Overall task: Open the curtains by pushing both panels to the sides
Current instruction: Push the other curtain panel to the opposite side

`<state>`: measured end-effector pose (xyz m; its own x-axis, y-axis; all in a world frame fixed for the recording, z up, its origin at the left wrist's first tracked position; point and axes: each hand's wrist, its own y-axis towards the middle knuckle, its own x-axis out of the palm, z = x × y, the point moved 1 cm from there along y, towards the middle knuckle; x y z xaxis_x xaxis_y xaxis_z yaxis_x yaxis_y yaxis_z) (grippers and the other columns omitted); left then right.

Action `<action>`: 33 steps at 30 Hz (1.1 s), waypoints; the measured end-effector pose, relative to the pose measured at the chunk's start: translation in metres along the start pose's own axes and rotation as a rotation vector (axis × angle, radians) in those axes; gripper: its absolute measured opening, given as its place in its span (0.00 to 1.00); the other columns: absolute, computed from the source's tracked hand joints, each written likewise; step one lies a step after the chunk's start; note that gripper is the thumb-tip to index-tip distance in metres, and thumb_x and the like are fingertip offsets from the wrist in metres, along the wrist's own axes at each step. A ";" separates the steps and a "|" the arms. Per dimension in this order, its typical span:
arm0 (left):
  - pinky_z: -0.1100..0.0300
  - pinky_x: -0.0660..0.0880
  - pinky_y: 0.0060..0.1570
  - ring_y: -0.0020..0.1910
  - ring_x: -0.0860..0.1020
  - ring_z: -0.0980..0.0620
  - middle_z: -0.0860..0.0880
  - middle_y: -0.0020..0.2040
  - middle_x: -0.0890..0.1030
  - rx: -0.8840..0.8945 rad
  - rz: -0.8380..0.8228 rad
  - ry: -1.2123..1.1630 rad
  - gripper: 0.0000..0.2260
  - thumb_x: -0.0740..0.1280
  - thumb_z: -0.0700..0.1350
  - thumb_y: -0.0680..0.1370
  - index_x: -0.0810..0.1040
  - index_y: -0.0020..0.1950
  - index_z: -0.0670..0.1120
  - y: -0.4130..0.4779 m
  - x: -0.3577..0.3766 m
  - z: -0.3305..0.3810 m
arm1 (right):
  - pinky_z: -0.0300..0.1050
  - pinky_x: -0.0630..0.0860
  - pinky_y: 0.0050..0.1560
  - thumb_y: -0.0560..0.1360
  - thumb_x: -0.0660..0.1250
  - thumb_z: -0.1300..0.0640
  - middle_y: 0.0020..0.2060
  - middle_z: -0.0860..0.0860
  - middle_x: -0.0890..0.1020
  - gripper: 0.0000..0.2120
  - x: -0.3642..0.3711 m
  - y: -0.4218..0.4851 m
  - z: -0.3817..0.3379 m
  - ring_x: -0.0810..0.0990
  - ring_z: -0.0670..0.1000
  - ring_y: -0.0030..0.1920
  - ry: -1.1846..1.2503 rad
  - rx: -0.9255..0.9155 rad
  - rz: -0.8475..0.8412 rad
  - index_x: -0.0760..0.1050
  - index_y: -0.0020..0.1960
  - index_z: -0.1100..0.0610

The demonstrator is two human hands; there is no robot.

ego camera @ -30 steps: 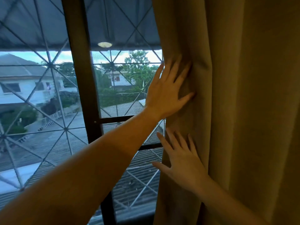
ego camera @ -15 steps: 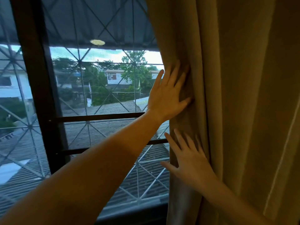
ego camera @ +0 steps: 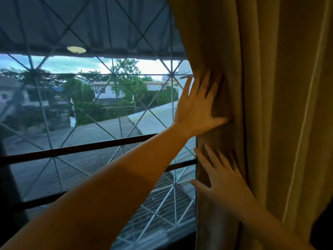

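A tan curtain panel (ego camera: pixel 261 105) hangs bunched in folds over the right part of the view. My left hand (ego camera: pixel 196 109) lies flat with spread fingers against the panel's inner edge at mid height. My right hand (ego camera: pixel 221 179) presses flat on the same edge just below it, fingers apart and pointing up. Neither hand grips the cloth. The other curtain panel is out of view.
The uncovered window (ego camera: pixel 90 105) fills the left and centre, with dark horizontal frame bars (ego camera: pixel 81 148) and a diagonal metal grille outside. A dark awning (ego camera: pixel 81 24) hangs above. Roofs, trees and houses lie beyond the glass.
The curtain edge and both hands have shifted to the right, uncovering more of the window. The view has turned right, and the dark upright window post has left the frame.
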<state>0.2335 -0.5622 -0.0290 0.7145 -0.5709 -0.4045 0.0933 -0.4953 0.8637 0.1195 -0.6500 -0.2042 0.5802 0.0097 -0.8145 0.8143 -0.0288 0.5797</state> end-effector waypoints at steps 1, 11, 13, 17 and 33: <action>0.37 0.45 0.87 0.89 0.53 0.37 0.39 0.89 0.56 0.013 -0.005 0.002 0.55 0.60 0.80 0.72 0.56 0.90 0.47 0.006 0.007 0.004 | 0.59 0.43 0.76 0.77 0.49 0.21 0.86 0.49 0.45 0.44 0.000 0.002 0.006 0.51 0.58 0.84 -0.009 0.016 0.011 0.33 0.83 0.37; 0.42 0.47 0.88 0.89 0.49 0.39 0.37 0.89 0.52 -0.002 -0.055 -0.035 0.59 0.60 0.81 0.72 0.53 0.90 0.43 0.033 0.047 0.036 | 0.64 0.48 0.80 0.78 0.49 0.22 0.86 0.50 0.51 0.43 0.007 0.008 0.050 0.53 0.56 0.83 -0.040 0.073 0.009 0.37 0.84 0.38; 0.42 0.47 0.88 0.89 0.49 0.39 0.37 0.89 0.52 -0.003 -0.049 -0.038 0.59 0.59 0.82 0.72 0.53 0.90 0.43 0.038 0.053 0.042 | 0.62 0.44 0.81 0.78 0.49 0.23 0.86 0.49 0.49 0.43 0.006 0.010 0.059 0.50 0.55 0.84 -0.023 0.065 0.014 0.33 0.83 0.37; 0.42 0.48 0.88 0.89 0.49 0.39 0.37 0.89 0.51 -0.013 -0.036 -0.018 0.59 0.61 0.82 0.72 0.51 0.90 0.43 0.052 0.068 0.054 | 0.59 0.38 0.80 0.78 0.49 0.23 0.85 0.48 0.48 0.43 0.006 0.015 0.082 0.47 0.54 0.84 -0.028 0.044 0.016 0.32 0.83 0.37; 0.44 0.46 0.88 0.89 0.51 0.39 0.36 0.89 0.53 -0.058 0.018 0.027 0.58 0.61 0.81 0.73 0.54 0.89 0.42 0.108 0.143 0.113 | 0.66 0.46 0.80 0.77 0.48 0.24 0.85 0.52 0.53 0.42 0.021 0.045 0.196 0.54 0.59 0.83 0.001 -0.033 -0.002 0.40 0.85 0.39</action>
<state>0.2677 -0.7713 -0.0282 0.7345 -0.5612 -0.3815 0.1201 -0.4459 0.8870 0.1649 -0.8469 -0.1995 0.5784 0.0109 -0.8157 0.8157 0.0041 0.5784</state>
